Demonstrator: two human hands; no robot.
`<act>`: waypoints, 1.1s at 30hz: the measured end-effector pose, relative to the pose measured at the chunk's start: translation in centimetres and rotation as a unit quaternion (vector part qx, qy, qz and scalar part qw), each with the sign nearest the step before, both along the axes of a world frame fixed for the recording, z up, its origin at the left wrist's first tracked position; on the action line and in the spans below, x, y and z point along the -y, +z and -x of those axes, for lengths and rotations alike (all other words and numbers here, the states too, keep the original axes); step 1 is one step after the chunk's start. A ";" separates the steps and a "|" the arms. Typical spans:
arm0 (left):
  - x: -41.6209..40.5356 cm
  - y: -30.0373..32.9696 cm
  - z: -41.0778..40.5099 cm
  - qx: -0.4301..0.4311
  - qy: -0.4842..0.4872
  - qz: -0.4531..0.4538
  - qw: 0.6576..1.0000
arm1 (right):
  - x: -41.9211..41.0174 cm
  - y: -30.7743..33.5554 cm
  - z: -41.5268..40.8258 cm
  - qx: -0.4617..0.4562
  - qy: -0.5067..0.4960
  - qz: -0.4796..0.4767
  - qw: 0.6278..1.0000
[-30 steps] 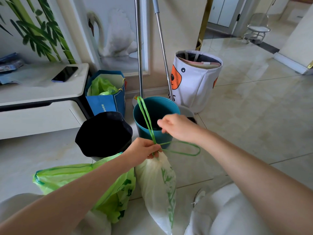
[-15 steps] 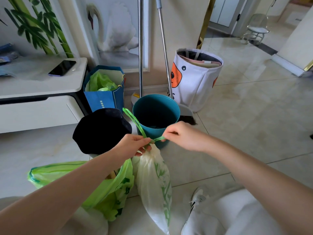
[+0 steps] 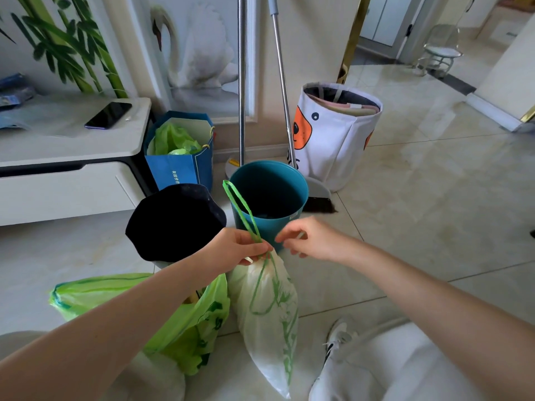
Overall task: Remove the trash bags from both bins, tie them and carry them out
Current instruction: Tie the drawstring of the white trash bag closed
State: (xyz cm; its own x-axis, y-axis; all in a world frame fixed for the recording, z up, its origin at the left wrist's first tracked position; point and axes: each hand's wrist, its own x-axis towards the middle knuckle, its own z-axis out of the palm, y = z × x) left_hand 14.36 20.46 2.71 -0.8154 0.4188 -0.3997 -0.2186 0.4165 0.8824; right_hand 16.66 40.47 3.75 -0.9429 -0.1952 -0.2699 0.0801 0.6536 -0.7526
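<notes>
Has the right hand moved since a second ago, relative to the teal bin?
Yes. The right hand was up against the teal bin's rim; now it sits lower, below the rim in front of the bin wall, just right of the left hand.

Both bare forearms reach forward, hands close together, fingertips nearly meeting. The left hand (image 3: 236, 248) has fingers curled in a pinch; the right hand (image 3: 311, 238), just beside it, has fingers loosely bent

Two trash bags (image 3: 265, 308) (image 3: 185, 316), two bins (image 3: 269, 198) (image 3: 176, 221), two hands (image 3: 234, 248) (image 3: 312, 240), one phone (image 3: 108, 114), two long handles (image 3: 241, 82) (image 3: 280, 82)
</notes>
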 end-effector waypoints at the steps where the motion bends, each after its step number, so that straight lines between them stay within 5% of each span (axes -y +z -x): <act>1: 0.0 0.1 0.0 -0.005 -0.003 -0.001 1.000 | 0.5 -0.3 0.1 -0.001 0.007 0.016 1.000; 21: 1.4 -0.1 1.4 -0.157 -0.064 0.099 0.981 | 2.9 -2.0 0.6 0.043 0.064 0.012 0.997; 33: 1.0 -1.8 0.6 -0.344 -0.143 0.222 0.901 | 2.8 -2.8 0.3 0.070 0.023 0.064 0.995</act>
